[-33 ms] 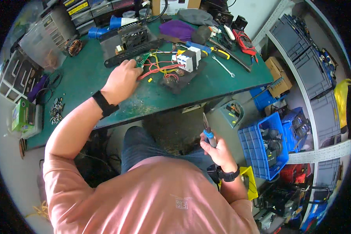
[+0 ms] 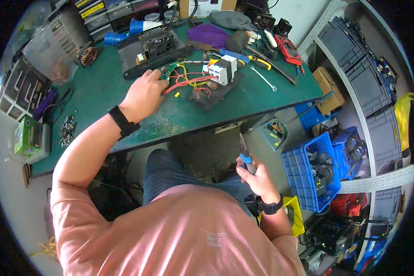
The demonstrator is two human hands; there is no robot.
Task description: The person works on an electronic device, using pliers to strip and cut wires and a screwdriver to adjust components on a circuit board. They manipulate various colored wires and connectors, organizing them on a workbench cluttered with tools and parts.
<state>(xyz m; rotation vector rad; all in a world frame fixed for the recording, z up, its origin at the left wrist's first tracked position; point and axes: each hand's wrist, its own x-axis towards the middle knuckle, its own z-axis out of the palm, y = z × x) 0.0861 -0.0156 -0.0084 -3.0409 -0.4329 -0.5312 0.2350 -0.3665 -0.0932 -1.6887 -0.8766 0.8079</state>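
My left hand (image 2: 145, 92) rests over the bench with its fingers curled on the edge of a small green circuit board (image 2: 171, 71). Most of the board is hidden under the fingers. Red and yellow wires (image 2: 185, 83) run from beside it to a white and black block of circuit breakers (image 2: 222, 70). Below the bench edge, in front of my lap, my right hand (image 2: 257, 178) is closed round a pointed tool (image 2: 246, 158) with a blue and grey handle. Its slim metal end points up and away from me; its exact kind is hard to make out.
A green-topped bench (image 2: 138, 117) carries a black metal frame (image 2: 158, 48), a wrench (image 2: 263, 78), a hammer (image 2: 273, 66), red test leads (image 2: 288, 51) and a pile of screws (image 2: 67, 130). At the right stand blue crates (image 2: 299, 170) and a shelf rack (image 2: 349, 83).
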